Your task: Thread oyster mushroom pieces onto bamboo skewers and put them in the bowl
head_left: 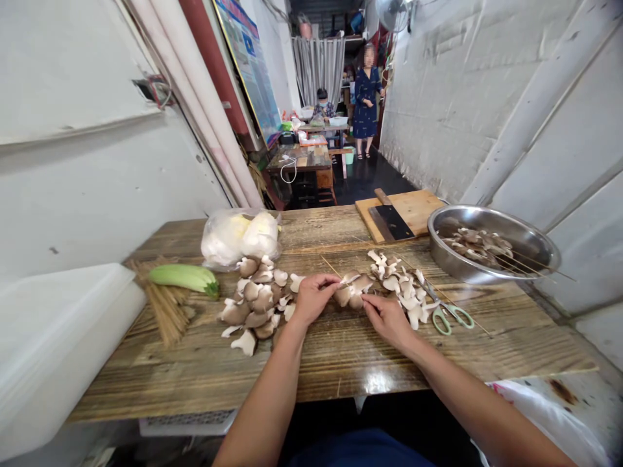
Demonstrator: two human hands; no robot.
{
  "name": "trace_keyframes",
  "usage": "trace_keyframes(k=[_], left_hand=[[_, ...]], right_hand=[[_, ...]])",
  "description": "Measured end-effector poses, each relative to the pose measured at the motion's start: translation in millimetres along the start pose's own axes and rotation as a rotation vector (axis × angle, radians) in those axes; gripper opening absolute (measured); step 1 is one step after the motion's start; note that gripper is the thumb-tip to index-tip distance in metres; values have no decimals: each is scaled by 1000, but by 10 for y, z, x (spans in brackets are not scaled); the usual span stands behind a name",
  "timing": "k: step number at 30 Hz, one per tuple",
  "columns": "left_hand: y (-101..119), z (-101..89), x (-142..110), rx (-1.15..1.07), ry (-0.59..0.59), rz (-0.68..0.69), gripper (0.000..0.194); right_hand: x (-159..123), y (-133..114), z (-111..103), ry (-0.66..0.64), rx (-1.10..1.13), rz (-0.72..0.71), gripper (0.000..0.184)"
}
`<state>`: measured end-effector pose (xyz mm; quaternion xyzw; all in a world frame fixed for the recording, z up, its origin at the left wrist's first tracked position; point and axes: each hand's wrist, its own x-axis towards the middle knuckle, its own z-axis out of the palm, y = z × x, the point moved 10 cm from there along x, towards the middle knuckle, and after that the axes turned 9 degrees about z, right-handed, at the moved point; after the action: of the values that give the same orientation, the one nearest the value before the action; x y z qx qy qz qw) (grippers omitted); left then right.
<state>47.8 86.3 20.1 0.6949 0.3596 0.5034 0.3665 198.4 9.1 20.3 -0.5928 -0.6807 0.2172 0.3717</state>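
Observation:
My left hand (pixel 314 296) is closed in a pinch on a thin bamboo skewer (pixel 332 266) that runs up and to the left. Several brown mushroom pieces (pixel 354 289) are threaded on the skewer between my two hands. My right hand (pixel 388 318) is closed, its fingertips pinching the mushroom pieces from the right. A pile of loose oyster mushrooms (pixel 256 299) lies just left of my left hand. Another scatter of pale mushroom bits (pixel 402 283) lies right of my hands on the wooden table (pixel 311 360).
Green-handled scissors (pixel 450 314) lie by the right scatter. A steel bowl (pixel 491 245) holds finished skewers. A cutting board with a cleaver (pixel 393 221) sits behind. A plastic bag (pixel 241 237), a green gourd (pixel 185 277) and a skewer bundle (pixel 163 308) lie left. Two people stand far back.

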Motion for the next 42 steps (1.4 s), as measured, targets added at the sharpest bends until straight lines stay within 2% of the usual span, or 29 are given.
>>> trace_keyframes(k=[4,10,14,20,24,32,38,42], left_hand=[[46,19,-5,-16,-8,-24,20],[-130,-64,-48,-156,132,-196,28],[-249,51,-85,-273,82,-294,28],[-287,160,-134,-352,46,-363,26],[-287,188,-159,-421,50,-410,25],[-377,349,-268,-715,88,-619,26],[-375,384,-304,-755,117,-676,25],[-380,393,-319,-724,107,-665,25]], right_hand=[[5,-6,-43,41,44,-11,26],[7,-23,-48,59,49,-36,24],[4,-30,-22,46,39,-46,25],[2,-37,4,12,16,-17,25],[-2,-64,1,5,3,-19,25],[2,-72,5,9,10,-21,25],[-2,-83,16,27,31,-45,25],[-2,-95,3,34,23,-44,25]])
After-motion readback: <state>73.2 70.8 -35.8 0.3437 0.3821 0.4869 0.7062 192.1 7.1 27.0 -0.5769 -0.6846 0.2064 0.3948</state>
